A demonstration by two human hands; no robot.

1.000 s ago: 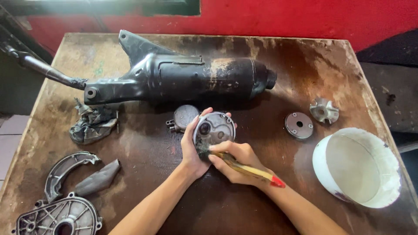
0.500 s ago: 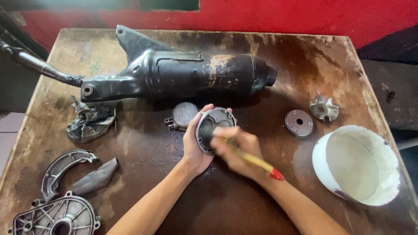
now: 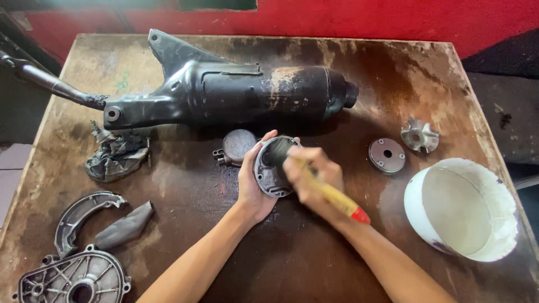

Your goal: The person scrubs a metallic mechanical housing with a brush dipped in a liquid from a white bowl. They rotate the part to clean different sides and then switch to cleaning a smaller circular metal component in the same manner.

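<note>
My left hand (image 3: pixel 251 188) grips a round grey metal cover (image 3: pixel 269 168), tilted on edge above the stained wooden table (image 3: pixel 314 264). My right hand (image 3: pixel 314 177) holds a paintbrush (image 3: pixel 334 196) with a yellow handle and red tip. The brush's dark bristles press against the upper part of the cover's inner face. A small round dark part (image 3: pixel 237 146) lies just beyond the cover, to its left.
A long black exhaust muffler (image 3: pixel 224 95) lies across the back. A white bowl (image 3: pixel 461 209) stands at right, with a round disc (image 3: pixel 387 155) and a vaned part (image 3: pixel 419 135) behind it. A crumpled rag (image 3: pixel 115 157), a curved bracket (image 3: pixel 84 216) and a grey engine cover (image 3: pixel 76 279) sit at left.
My right hand has moved the brush from the cover's lower edge up to its upper part. My left hand has tilted the cover slightly more to the right.
</note>
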